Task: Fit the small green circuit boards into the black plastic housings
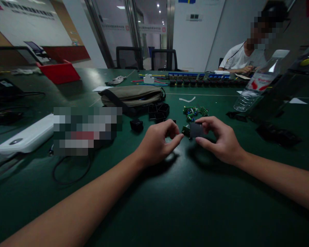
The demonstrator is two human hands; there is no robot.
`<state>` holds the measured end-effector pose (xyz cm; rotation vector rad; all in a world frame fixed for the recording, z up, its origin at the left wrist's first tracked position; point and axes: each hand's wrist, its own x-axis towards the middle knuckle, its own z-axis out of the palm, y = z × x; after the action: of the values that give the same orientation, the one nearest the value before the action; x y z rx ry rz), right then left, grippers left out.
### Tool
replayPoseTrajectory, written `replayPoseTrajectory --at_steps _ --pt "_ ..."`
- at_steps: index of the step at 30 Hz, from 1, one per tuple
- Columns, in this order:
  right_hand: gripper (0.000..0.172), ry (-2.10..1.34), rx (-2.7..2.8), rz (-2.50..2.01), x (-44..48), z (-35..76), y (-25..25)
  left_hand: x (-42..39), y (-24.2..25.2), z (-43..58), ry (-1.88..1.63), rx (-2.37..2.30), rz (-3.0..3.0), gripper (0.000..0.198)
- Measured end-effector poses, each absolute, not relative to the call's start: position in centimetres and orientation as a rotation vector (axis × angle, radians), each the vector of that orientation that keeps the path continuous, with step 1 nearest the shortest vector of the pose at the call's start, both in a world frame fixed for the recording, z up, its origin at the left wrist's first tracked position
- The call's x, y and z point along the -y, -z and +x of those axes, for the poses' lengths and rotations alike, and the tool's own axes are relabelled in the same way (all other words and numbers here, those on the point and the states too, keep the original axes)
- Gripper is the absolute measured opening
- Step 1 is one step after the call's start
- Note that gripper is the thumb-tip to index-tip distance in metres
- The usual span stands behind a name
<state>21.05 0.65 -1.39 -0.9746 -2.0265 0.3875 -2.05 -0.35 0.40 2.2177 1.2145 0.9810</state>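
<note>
My right hand (220, 140) grips a small black square plastic case (196, 130) between thumb and fingers, just above the table. A green circuit board (186, 130) shows at the case's left edge; whether it sits inside the case or lies behind it, I cannot tell. Close by on the left, my left hand (159, 142) is curved with thumb and forefinger slightly apart, and nothing shows between them. Beyond the hands lie several loose green circuit boards (192, 111) with small components. Several open black cases (158, 111) are grouped behind my left hand, and a single black case (136, 125) lies farther left.
A grey-green bag (134, 96) lies behind the cases. On the left are a white power bank (28, 133), a cable and a red bin (58, 71). To the right stands a plastic bottle (260, 82). A person (243, 56) sits across the green table (154, 206).
</note>
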Motion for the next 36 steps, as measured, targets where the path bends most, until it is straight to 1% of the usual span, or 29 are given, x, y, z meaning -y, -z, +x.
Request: replayPoseTrajectory --at_steps 2,4,7,12,14,19,24,29,33,36 --pt "0.038 -0.405 1.925 -1.065 -1.1 21.1 1.5 -0.3 -0.3 -2.7 -1.100 -1.325 2.349 0.015" --pt "0.037 -0.394 1.875 -1.161 -1.5 21.2 1.7 -1.0 0.0 -3.3 -1.123 -1.414 2.428 0.026" --pt "0.036 -0.348 1.860 -1.266 -2.2 21.4 1.8 -1.9 0.6 -3.9 -1.012 -1.495 2.476 0.046" --pt "0.035 -0.290 1.937 -1.410 -2.8 21.7 1.9 -2.2 1.2 -3.9 -0.792 -1.452 2.461 0.057" --pt "0.034 -0.236 1.997 -1.451 -3.0 21.7 2.1 -2.1 1.2 -3.9 -0.716 -1.438 2.435 0.056" --pt "0.033 -0.132 2.090 -1.473 -3.3 21.9 2.7 -2.1 1.1 -4.0 -0.693 -1.390 2.392 0.041" --pt "0.032 -0.045 2.157 -1.445 -3.4 22.0 3.1 -2.0 1.0 -4.0 -0.740 -1.347 2.384 0.039" --pt "0.042 -0.079 2.182 -1.475 -3.1 21.8 2.8 -1.9 0.9 -3.9 -0.753 -1.328 2.394 0.037" --pt "0.046 -0.113 2.222 -1.319 -2.4 21.6 2.1 -1.8 0.9 -3.9 -0.764 -1.341 2.399 0.038" --pt "0.042 -0.153 2.323 -1.163 -1.9 21.4 1.6 -1.9 1.0 -3.9 -0.768 -1.342 2.412 0.039"
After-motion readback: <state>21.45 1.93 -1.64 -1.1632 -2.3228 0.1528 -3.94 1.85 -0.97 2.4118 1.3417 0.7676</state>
